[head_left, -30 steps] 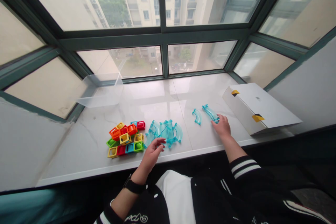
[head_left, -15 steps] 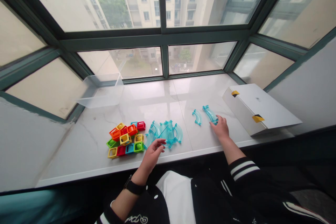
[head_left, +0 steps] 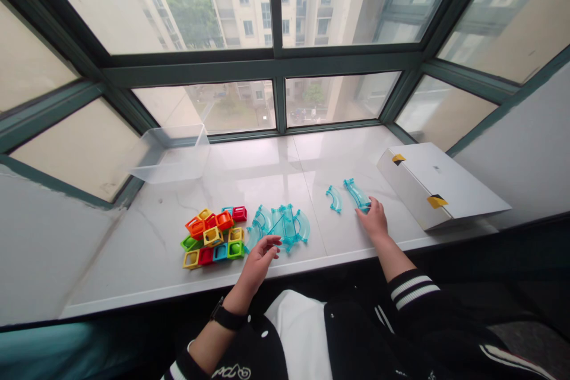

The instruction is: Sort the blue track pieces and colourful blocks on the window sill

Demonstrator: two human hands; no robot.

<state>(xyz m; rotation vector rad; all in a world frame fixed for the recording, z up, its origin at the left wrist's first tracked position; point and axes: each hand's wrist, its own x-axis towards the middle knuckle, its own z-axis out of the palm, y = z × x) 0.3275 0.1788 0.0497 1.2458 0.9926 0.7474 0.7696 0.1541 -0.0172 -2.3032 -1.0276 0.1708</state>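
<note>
My right hand [head_left: 374, 218] has its thumb and fingers around the near end of a long, translucent blue track piece [head_left: 355, 193], which rests on the sill. A short curved blue track piece [head_left: 333, 199] lies just left of it, apart. My left hand [head_left: 263, 255] hovers at the front of a pile of translucent blue track pieces [head_left: 282, 222], fingers stretched out and apart, holding nothing. It hides part of the pile's near side. Left of that pile sits a heap of hollow coloured cube blocks [head_left: 214, 236] in red, orange, yellow, green and blue.
A clear plastic bin [head_left: 171, 167] stands at the back left of the white marble-look sill [head_left: 258, 172]. On the right is a white box [head_left: 445, 181] with yellow-and-black tabs. Green-framed windows [head_left: 276, 65] enclose the sill behind and at both sides.
</note>
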